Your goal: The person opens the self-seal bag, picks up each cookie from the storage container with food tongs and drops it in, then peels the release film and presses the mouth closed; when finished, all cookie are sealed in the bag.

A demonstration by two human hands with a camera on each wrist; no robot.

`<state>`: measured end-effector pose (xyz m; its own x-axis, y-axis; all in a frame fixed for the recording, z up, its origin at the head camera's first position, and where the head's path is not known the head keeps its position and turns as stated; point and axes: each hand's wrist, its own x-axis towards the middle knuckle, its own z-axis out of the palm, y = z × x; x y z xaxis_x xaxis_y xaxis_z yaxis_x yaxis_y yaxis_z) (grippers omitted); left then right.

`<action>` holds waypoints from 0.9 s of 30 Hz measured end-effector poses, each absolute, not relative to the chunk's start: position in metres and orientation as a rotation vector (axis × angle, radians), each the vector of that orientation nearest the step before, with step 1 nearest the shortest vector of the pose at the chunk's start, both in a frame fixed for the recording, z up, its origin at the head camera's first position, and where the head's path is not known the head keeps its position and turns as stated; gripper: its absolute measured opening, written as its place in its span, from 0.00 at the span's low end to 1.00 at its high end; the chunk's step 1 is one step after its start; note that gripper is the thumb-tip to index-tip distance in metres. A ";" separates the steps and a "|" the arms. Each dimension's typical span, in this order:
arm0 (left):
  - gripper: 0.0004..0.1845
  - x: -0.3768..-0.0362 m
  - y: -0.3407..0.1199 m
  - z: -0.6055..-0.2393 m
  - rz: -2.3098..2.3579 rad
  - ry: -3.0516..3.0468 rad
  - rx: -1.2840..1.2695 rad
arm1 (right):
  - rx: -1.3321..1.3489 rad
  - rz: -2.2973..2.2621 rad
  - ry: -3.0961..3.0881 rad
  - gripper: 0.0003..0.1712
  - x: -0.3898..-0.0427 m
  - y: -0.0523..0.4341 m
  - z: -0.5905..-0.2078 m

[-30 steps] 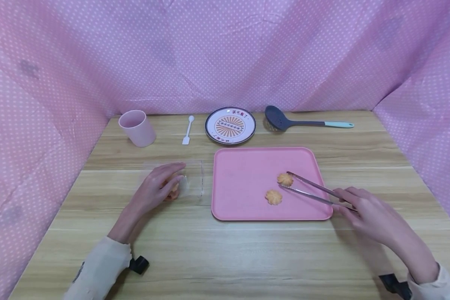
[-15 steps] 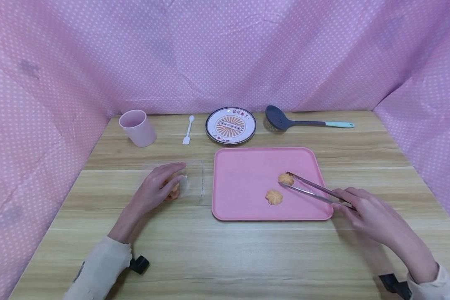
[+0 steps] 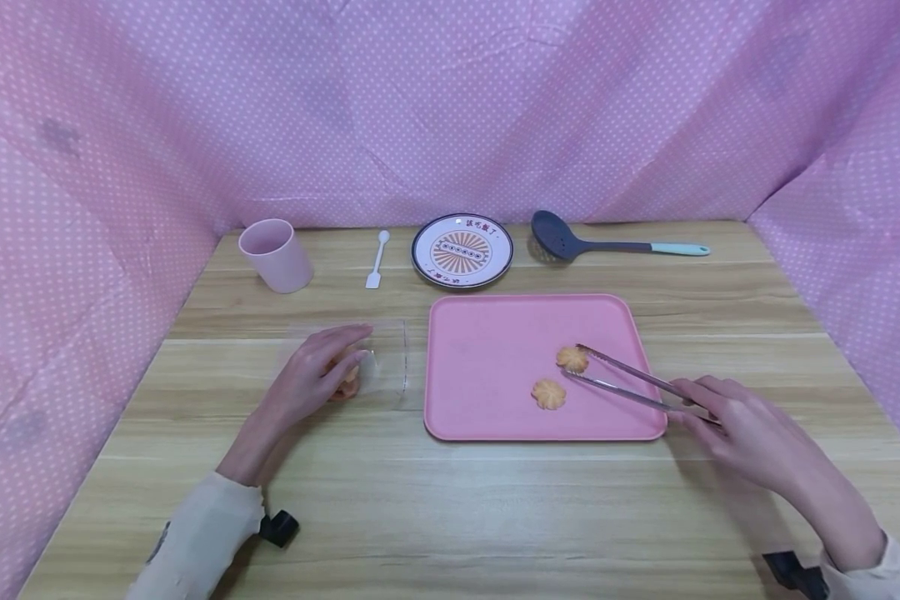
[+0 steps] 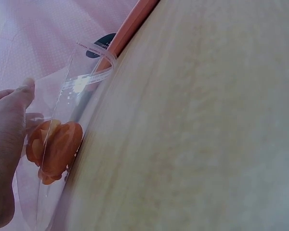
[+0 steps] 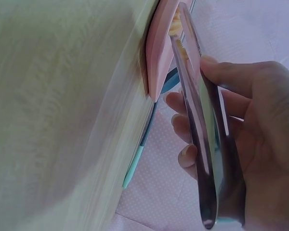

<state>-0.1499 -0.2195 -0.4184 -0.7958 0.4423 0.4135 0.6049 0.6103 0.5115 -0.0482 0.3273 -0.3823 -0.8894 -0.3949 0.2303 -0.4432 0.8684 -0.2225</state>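
My left hand (image 3: pixel 345 358) lies on a clear plastic bag (image 3: pixel 387 363) on the table left of the pink tray (image 3: pixel 487 333). Thumb and fingers pinch the film, and an orange cookie (image 4: pixel 55 149) sits inside the bag by my left hand (image 4: pixel 9 125). My right hand (image 3: pixel 693 406) grips metal tongs (image 3: pixel 630 383) at the tray's right edge. The tong tips sit either side of a flower-shaped cookie (image 3: pixel 572 358) on the tray. A second cookie (image 3: pixel 548 393) lies just in front of it. In the right wrist view my fingers (image 5: pixel 188 156) curl round the tongs (image 5: pixel 197 125).
Along the back of the wooden table stand a pink cup (image 3: pixel 276 255), a small white spoon (image 3: pixel 376 260), a patterned plate (image 3: pixel 461 250) and a dark slotted ladle (image 3: pixel 607 243) with a teal handle. Pink dotted cloth walls close in three sides.
My right hand and the tongs have drifted very slightly right. The cookie stays between the tips and the left hand has not moved.
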 end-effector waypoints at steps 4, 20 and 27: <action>0.21 -0.150 -0.220 -0.418 -0.960 -2.596 -0.853 | 0.671 0.386 -2.843 0.25 -0.049 0.329 -0.385; 0.21 -0.151 -0.221 -0.421 -0.964 -2.603 -0.853 | 0.698 0.361 -2.809 0.25 -0.049 0.330 -0.388; 0.21 -0.151 -0.221 -0.421 -0.961 -2.592 -0.858 | 0.693 0.387 -2.805 0.25 -0.052 0.328 -0.389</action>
<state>-0.1512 -0.2213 -0.4213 -0.7964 0.4418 0.4130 0.6042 0.6099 0.5128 -0.0520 0.3280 -0.3888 -0.8631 -0.4215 0.2782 -0.4811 0.8538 -0.1990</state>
